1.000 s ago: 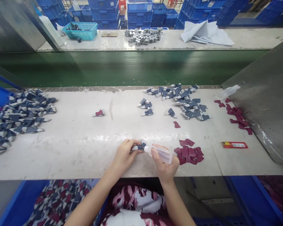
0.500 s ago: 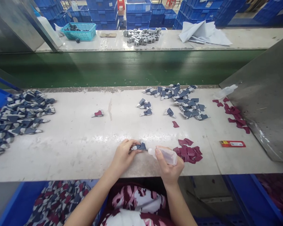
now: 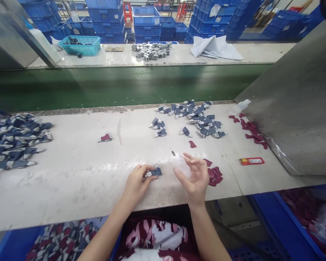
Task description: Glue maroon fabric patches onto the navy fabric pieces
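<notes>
Left hand grips a navy fabric piece; right hand open, fingers spread.
A blurred clear squeeze bottle lies between them (contact with the fingers unclear); maroon fabric scraps sit just right, on the white workbench.

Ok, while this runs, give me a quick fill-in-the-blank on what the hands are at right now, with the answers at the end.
The left hand holds a small piece of ____ fabric. The right hand is ____, its fingers spread beside a translucent plastic bottle. The maroon pieces lie to the ____ of that hand.

Answers: navy blue; open; right.
</notes>
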### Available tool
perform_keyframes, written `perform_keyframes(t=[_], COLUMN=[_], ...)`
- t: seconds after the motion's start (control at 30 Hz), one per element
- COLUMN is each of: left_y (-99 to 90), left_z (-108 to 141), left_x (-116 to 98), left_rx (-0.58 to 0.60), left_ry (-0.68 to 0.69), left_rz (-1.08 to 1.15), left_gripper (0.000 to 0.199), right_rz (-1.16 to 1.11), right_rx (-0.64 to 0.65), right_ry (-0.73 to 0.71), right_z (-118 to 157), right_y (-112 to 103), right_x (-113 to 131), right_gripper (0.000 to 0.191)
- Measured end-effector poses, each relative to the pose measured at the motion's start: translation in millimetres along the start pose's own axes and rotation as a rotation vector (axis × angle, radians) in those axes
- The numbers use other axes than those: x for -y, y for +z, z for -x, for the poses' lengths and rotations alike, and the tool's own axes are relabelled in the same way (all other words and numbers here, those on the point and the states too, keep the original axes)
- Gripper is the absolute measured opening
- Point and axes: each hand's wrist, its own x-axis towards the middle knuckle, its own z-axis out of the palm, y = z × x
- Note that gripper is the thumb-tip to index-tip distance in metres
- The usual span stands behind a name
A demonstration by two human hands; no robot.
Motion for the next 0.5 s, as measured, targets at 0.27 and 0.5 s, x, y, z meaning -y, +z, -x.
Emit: perform_keyframes(t=[0.27,0.5], left_y=[0.8,-0.7], left_z=[-0.8,-0.9], left_x=[5.5,2.6], left_rx=[-0.009,-0.007], left_ry=[0.033,0.014], left_rz=[-0.018,-0.013], left_gripper=[0.012,0.012], right_rz=[0.192,0.477], right_rx=[0.074,0.183], right_ry=[-0.016,-0.167], right_z=[-10.2,-19.3], right_y=[20.8,-10.4], right_x=[-20.9,-13.7], right_gripper=[0.055,0.055])
